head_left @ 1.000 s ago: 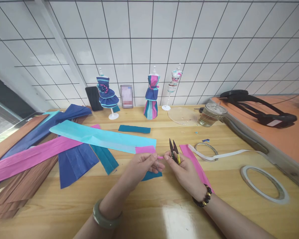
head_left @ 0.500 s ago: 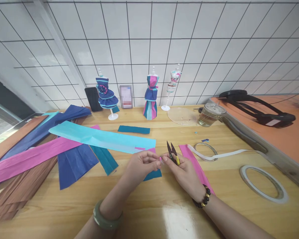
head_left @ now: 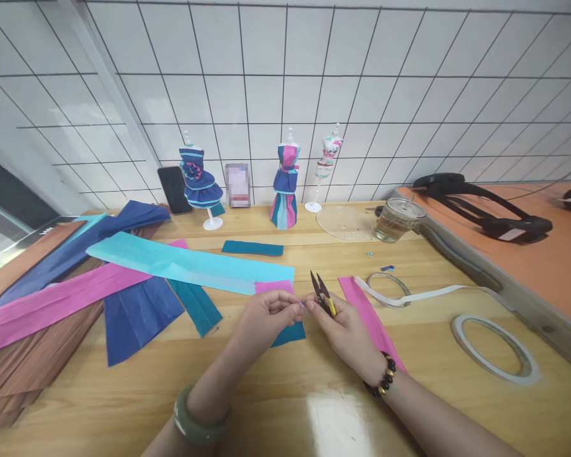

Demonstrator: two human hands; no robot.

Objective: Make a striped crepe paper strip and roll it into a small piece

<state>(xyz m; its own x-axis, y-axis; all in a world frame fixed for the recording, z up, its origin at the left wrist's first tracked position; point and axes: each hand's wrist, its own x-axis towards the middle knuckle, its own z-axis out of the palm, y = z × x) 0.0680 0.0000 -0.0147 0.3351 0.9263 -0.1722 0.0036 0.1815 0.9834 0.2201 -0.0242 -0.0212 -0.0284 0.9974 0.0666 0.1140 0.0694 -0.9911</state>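
My left hand (head_left: 269, 317) is closed in a pinch at the middle of the table. Its fingertips meet those of my right hand (head_left: 349, 333) around a tiny pink-purple scrap (head_left: 303, 305), too small to make out well. Tucked in my right hand is a pair of thread snips (head_left: 321, 294) with yellow on the handle, blades pointing up and apart. Beneath and behind my left fingers lie a pink piece (head_left: 273, 287), a teal piece (head_left: 290, 334) and a long light blue crepe strip (head_left: 204, 266). A pink strip (head_left: 366, 311) runs under my right wrist.
Three small dress forms (head_left: 285, 181) stand along the tiled wall, with two phones (head_left: 174, 190) near them. A glass cup (head_left: 397, 221) sits at back right. Tape rolls (head_left: 497, 374) lie on the right. Coloured crepe strips (head_left: 59, 285) are heaped at left.
Both hands stay pinched together, with a slight shift left as the whole view moves. More of the pink piece behind my left hand shows. Less of the tiny scrap is visible between the fingertips.
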